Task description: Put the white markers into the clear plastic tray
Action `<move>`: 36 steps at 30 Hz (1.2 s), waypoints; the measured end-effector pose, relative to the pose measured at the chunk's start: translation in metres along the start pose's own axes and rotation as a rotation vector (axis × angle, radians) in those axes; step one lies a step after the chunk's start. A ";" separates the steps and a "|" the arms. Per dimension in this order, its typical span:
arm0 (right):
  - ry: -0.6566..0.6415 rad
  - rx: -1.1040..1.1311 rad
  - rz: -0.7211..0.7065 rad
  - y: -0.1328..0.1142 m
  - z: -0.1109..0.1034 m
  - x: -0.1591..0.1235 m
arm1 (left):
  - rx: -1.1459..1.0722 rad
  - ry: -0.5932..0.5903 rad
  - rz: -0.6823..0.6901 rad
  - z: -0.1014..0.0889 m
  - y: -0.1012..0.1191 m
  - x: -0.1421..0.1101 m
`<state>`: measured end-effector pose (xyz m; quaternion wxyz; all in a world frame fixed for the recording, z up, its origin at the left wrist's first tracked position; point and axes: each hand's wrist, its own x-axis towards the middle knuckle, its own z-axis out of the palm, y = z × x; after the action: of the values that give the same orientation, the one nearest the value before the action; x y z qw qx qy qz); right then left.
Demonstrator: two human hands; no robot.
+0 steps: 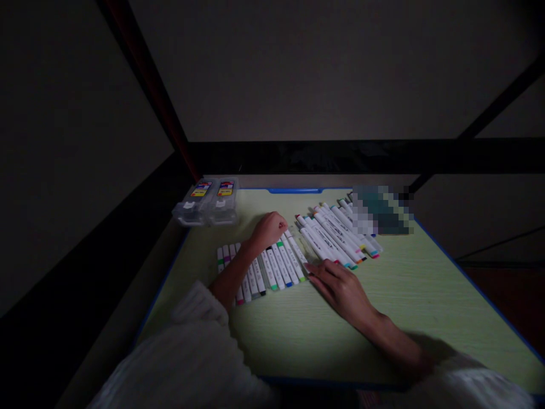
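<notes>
- Currently, both hands sit over the middle of the pale green tabletop (426, 295), at opposite ends of a white marker (297, 249) that lies at a slant along the right side of a row of markers (276, 268).
- The left hand (270, 227) is curled into a loose fist by the marker's far end; whether it grips it cannot be told.
- The right hand (340, 287) has its fingertips drawn together on the near end; whether they pinch or only press cannot be told.
- Blue edging (472, 282) bounds the tabletop, with a blue handle (295, 191) set in the far edge.
- Open room stretches right of the right hand to that edging, and between the row and the near edge; a narrow strip separates the white marker from a looser bundle of markers (336, 228) on its right.
- Faint wood grain runs over the tabletop.
- The markers are slim, straight and white, with coloured ends.
- 2 clear, boxy plastic cases (223, 204) stand at the far left corner, bearing bright labels.
- Both sleeves (183, 352) are pale and fuzzy.
- A pixelated patch (377, 210) hides the far right corner.
</notes>
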<state>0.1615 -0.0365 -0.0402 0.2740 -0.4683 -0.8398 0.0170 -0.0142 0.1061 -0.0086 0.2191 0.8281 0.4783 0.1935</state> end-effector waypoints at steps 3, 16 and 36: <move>-0.012 0.005 0.001 0.000 0.000 0.000 | 0.003 0.002 0.001 0.002 -0.002 0.001; -0.040 0.023 0.003 0.000 0.000 0.000 | -0.013 -0.002 -0.014 0.005 -0.005 0.003; -0.026 0.018 -0.050 0.001 0.000 -0.003 | -0.075 -0.004 -0.026 0.008 -0.012 0.003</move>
<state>0.1635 -0.0383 -0.0420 0.2675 -0.4442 -0.8547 0.0239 -0.0174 0.1126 -0.0211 0.2535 0.8135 0.4809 0.2069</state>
